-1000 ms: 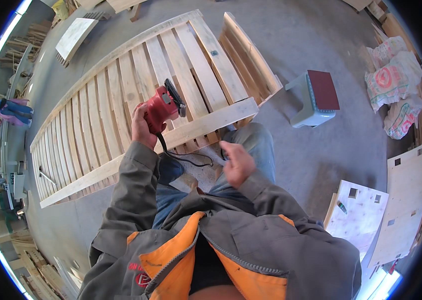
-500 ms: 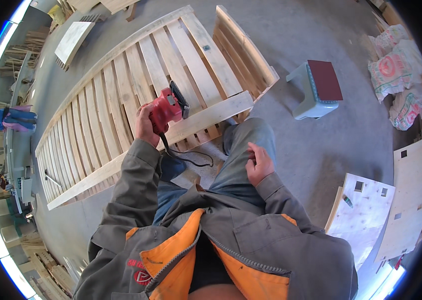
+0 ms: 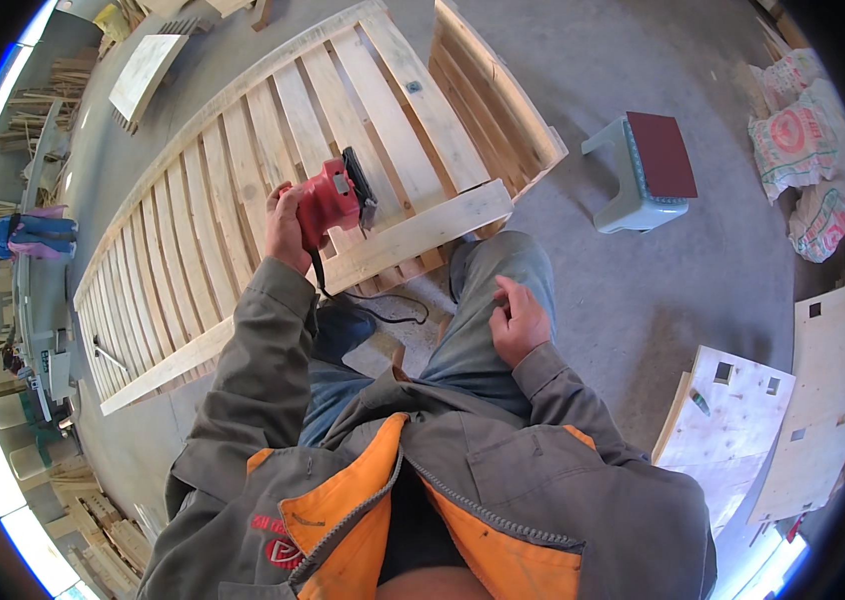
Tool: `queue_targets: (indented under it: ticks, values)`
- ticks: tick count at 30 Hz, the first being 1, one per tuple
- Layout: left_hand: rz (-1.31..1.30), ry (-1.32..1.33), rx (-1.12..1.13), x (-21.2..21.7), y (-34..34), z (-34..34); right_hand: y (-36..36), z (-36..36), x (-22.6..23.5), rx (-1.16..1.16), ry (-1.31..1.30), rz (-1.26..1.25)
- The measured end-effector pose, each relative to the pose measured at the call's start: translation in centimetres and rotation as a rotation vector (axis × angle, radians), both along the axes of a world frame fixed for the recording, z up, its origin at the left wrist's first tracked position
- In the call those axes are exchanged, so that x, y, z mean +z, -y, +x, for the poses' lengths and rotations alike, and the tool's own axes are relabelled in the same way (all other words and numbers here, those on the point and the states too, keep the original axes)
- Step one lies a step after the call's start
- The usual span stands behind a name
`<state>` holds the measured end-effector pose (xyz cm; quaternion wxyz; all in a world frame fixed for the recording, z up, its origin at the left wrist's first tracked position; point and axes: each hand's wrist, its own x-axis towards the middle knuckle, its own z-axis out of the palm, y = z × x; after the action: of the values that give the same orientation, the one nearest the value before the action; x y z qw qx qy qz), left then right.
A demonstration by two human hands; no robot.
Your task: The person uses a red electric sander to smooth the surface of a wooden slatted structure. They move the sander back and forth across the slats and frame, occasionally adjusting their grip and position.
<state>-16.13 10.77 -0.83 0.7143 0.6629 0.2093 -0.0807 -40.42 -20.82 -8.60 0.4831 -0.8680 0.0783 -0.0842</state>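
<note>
My left hand (image 3: 285, 232) is closed around the body of a red power sander (image 3: 326, 204). The sander is tipped on its side, its black pad (image 3: 359, 188) facing right, over the near end of a long slatted wooden frame (image 3: 383, 242). Whether the pad touches the wood I cannot tell. A black cord (image 3: 388, 320) runs from the tool and loops between my legs. My right hand (image 3: 523, 322) is over my right thigh, its fingers loosely bent and apart, with nothing seen in them.
Another slatted wooden piece (image 3: 503, 110) stands against the frame's far right end. A pale blue stool (image 3: 633, 185) with a dark red top is to the right. Printed sacks (image 3: 793, 145) and plywood panels (image 3: 728, 410) lie farther right. Another person (image 3: 33, 237) is at the far left.
My left hand has shifted the sander slightly left and away from me, its pad turned a little more upright. My right hand stays over the thigh. The whole view has shifted slightly.
</note>
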Motion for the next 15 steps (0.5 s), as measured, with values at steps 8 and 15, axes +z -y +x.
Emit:
queue_targets:
  ticks: [8, 15]
  values:
    - [0.078, -0.016, -0.077, -0.1, -0.8, 3.3, -0.3, 1.0, 0.4, -0.010, -0.035, -0.031]
    - [0.071, 0.050, -0.055, -0.7, -1.1, 7.1, -0.1, 0.9, -0.2, -0.012, -0.047, -0.083]
